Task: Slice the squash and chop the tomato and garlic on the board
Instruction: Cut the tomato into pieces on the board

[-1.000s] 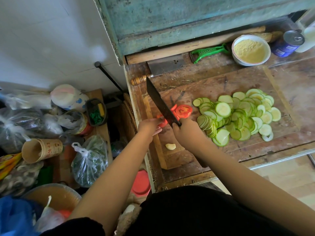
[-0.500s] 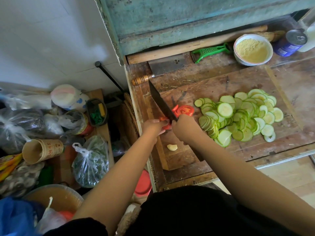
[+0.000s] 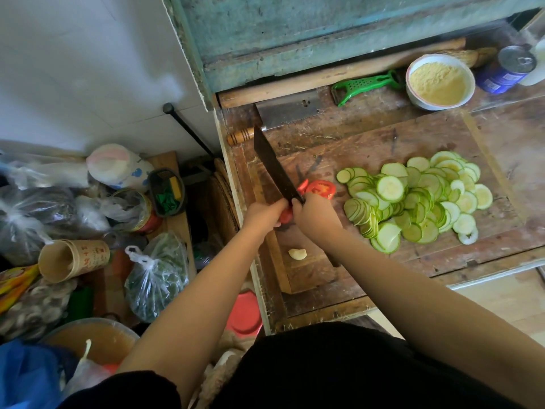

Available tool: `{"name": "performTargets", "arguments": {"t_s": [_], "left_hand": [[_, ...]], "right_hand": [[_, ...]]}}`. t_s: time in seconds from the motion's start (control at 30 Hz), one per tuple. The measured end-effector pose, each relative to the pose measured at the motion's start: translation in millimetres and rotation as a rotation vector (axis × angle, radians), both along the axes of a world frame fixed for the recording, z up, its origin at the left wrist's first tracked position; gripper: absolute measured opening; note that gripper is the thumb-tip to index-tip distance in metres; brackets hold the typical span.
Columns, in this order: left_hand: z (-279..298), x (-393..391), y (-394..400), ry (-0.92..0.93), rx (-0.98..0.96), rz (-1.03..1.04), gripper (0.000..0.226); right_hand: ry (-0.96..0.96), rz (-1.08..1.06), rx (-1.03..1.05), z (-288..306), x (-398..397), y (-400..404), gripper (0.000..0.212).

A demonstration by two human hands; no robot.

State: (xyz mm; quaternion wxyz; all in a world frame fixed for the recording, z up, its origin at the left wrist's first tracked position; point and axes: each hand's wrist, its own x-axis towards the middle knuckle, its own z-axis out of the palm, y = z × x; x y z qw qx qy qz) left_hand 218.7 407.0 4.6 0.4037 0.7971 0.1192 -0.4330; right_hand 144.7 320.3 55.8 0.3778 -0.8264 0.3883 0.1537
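On the wooden cutting board [image 3: 392,143] my right hand [image 3: 317,215] grips the handle of a dark knife [image 3: 275,169], whose blade points away to the upper left. My left hand [image 3: 264,214] holds a red tomato piece [image 3: 286,215] beside the blade. Cut tomato slices [image 3: 321,188] lie just right of the knife. A big pile of round green squash slices [image 3: 413,199] covers the board's right half. One peeled garlic clove [image 3: 297,254] lies near the board's front edge, below my hands.
A cleaver [image 3: 289,112] with a wooden handle, a green peeler [image 3: 364,85], a white bowl of yellow meal [image 3: 439,81] and a blue can [image 3: 505,69] sit behind the board. At left a low shelf is crowded with plastic bags [image 3: 156,276], paper cups [image 3: 73,259] and tins.
My hands and the knife have shifted slightly; the blade has come down through the tomato, and my left hand has closed tighter against my right hand over the piece.
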Motion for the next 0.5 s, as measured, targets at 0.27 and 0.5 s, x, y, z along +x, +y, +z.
{"name": "performTargets", "arguments": {"t_s": [0.27, 0.5], "left_hand": [[6.1, -1.1, 0.1, -0.051, -0.105, -0.066, 0.027], [7.6, 2.0, 9.7, -0.004, -0.063, 0.006, 0.021]], "right_hand": [[-0.076, -0.034, -0.002, 19.2, -35.7, -5.6, 0.031], [-0.069, -0.040, 0.035, 33.4, -44.2, 3.2, 0.032]]}}
